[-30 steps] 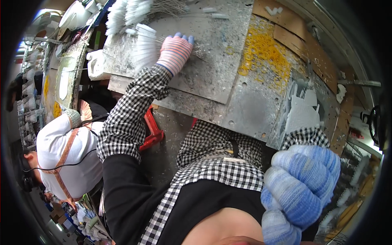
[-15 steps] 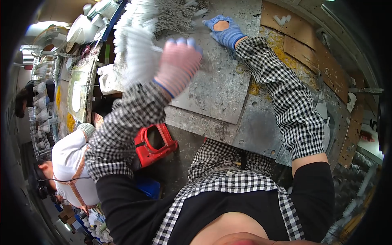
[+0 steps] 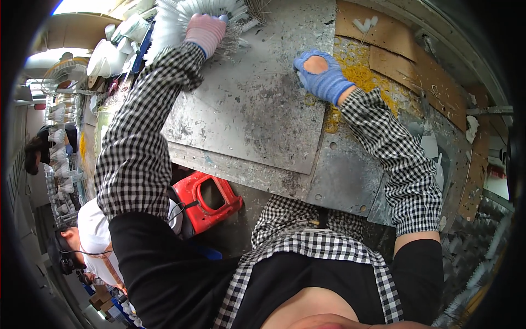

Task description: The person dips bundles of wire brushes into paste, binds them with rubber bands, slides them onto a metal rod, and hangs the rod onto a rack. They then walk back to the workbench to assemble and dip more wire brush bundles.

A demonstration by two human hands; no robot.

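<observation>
My left hand (image 3: 207, 34), in a pink striped glove with blue fingertips, is at the far left of the metal worktop (image 3: 246, 118). Its fingers are curled on white bristle brushes (image 3: 171, 24) with thin wire stems, and the brushes' fanned bristles surround it. My right hand (image 3: 322, 77), in a blue glove with an opening over the back, is above the worktop's right part. Its fingers are bent down and closed, and what they hold, if anything, is hidden. Close to its right lie many yellow rubber bands (image 3: 359, 77).
Brown cardboard sheets (image 3: 394, 68) line the worktop's right side, with small white pieces (image 3: 364, 24) on them. A red stool (image 3: 205, 200) stands below the front edge at left. White tubs (image 3: 104, 59) are at far left. A co-worker in white (image 3: 96, 227) sits at lower left.
My left hand has moved away and left, onto the pile, from above the worktop, where white brushes blurred beside it. My right hand has come nearer and right, toward the rubber bands, its fingers now bent.
</observation>
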